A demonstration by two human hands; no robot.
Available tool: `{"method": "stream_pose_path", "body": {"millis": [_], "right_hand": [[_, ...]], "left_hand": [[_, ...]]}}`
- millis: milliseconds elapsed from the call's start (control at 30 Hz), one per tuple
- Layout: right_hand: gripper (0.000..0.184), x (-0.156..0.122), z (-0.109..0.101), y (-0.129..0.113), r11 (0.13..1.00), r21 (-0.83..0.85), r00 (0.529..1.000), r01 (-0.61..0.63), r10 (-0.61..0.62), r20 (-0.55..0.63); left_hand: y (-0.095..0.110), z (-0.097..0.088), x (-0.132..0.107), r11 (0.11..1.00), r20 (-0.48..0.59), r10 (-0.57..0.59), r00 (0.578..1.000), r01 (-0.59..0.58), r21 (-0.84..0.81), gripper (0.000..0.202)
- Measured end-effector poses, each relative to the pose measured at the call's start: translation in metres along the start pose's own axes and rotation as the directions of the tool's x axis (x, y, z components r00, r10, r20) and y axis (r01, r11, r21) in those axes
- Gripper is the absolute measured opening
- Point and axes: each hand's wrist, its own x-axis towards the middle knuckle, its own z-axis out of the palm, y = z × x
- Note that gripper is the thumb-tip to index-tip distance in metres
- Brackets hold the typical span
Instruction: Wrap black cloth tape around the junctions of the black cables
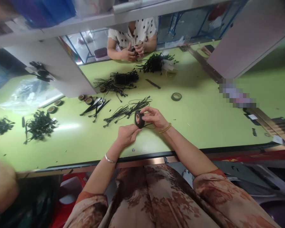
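My right hand (155, 118) holds a roll of black tape (139, 120) upright, thumb and fingers on its right side. The roll's brown core faces left. My left hand (127, 135) is closed just below and left of the roll, its fingertips pinched at a thin black cable (149, 125) that runs under the roll toward my right hand. What lies inside the left fingers is mostly hidden. Right behind the roll, a loose bunch of thin black cables (127, 110) lies on the green table (194, 123).
Another roll of tape (176, 96) lies flat at right, with a dark blade-like strip (153, 83) farther back. Cable heaps (40, 125) and several tape rolls (52, 109) sit at left. Across the table, a person in a dotted top (133, 38) works beside more cables (154, 62).
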Motion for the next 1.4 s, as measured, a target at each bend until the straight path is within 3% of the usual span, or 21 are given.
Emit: {"method": "stream_pose_path", "body": {"millis": [167,333,533,800,1000,1167,1333,1400], "right_hand": [[0.035,-0.005,0.002,-0.006,0.996,-0.072,0.997,0.059,-0.056,0.049],[0.038,-0.007,0.001,-0.009,0.986,-0.114,0.991,0.12,-0.111,0.081],[0.05,-0.008,0.002,-0.012,0.969,-0.222,0.993,0.111,-0.098,0.068],[0.047,-0.006,-0.004,-0.008,0.889,-0.429,0.986,0.159,-0.119,0.119],[0.036,-0.008,0.004,-0.003,0.747,-0.612,0.963,0.257,-0.144,0.229],[0.03,-0.008,0.007,0.0,0.543,-0.8,0.965,0.256,-0.087,0.249],[0.02,-0.006,0.003,0.002,0.308,-0.903,0.953,0.298,-0.145,0.265],[0.017,-0.005,0.004,0.004,0.212,-0.924,0.942,0.318,-0.177,0.284]], "left_hand": [[-0.002,0.0,-0.001,0.997,0.053,-0.008,0.999,0.004,0.073,0.037],[0.001,0.0,0.0,0.98,0.082,-0.15,0.985,0.138,0.142,0.032],[0.002,0.003,0.004,0.932,0.078,-0.335,0.939,0.318,0.174,0.033],[-0.001,0.005,0.005,0.905,0.054,-0.416,0.908,0.419,-0.072,0.02],[-0.002,0.0,0.006,0.87,-0.173,-0.47,0.866,0.421,-0.255,0.017],[-0.008,-0.003,0.008,0.679,-0.082,-0.596,0.799,0.446,-0.583,0.012],[-0.004,-0.008,0.012,0.214,0.179,-0.676,0.715,0.423,-0.881,0.022],[0.0,-0.009,0.013,0.128,0.204,-0.662,0.721,0.376,-0.918,0.028]]}}
